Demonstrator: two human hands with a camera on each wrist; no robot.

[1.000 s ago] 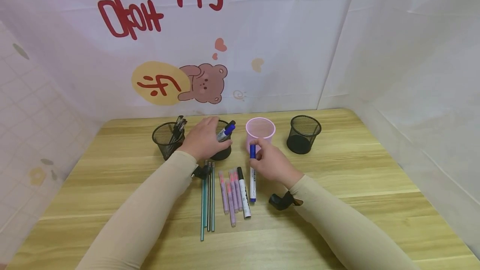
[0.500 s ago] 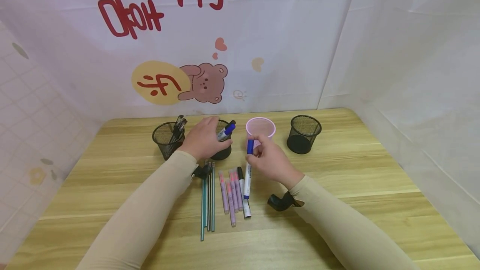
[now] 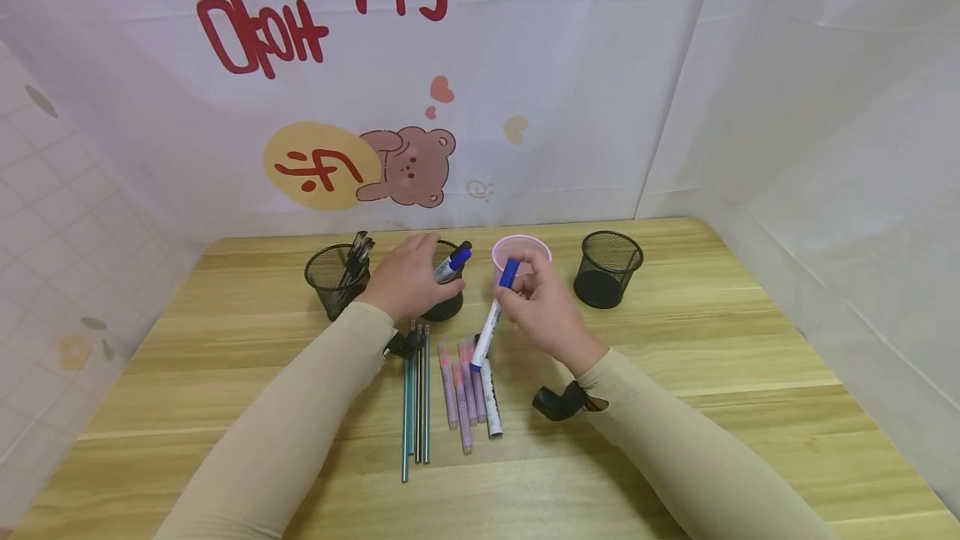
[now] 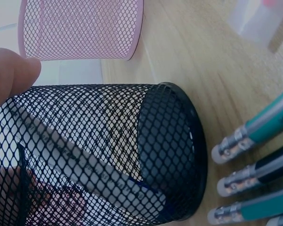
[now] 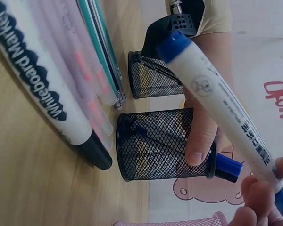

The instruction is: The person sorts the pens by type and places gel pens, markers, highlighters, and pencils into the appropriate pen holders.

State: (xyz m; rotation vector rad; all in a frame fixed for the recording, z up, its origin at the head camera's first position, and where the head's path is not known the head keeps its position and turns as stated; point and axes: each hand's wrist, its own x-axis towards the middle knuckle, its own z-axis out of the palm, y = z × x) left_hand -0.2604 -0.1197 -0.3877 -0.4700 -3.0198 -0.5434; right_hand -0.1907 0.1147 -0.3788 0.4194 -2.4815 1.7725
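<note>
1. Head view: I see the blue-capped marker point(image 3: 489, 332) held clear of the bench point(image 3: 675, 407), tilted, cap end up, in front of the pink mesh cup point(image 3: 517, 250).
2. The right hand point(image 3: 543, 315) pinches it between thumb and fingers, near where cap meets barrel; my right wrist camera shows its plug end free.
3. The left hand point(image 3: 405, 277) holds the black mesh cup point(image 3: 444, 307), thumb against the wall near the rim. I cannot tell how all its fingers lie.
4. Blue and black caps poke out above that cup's rim.
5. I judge the marker light, stiff and smooth, so it could twist in a loose pinch. I'd take the barrel just below the cap; pulling on the cap alone might free it.
6. I expect the mesh cup to be light but stiff and easily tipped, so a hold near its rim suits.
</note>
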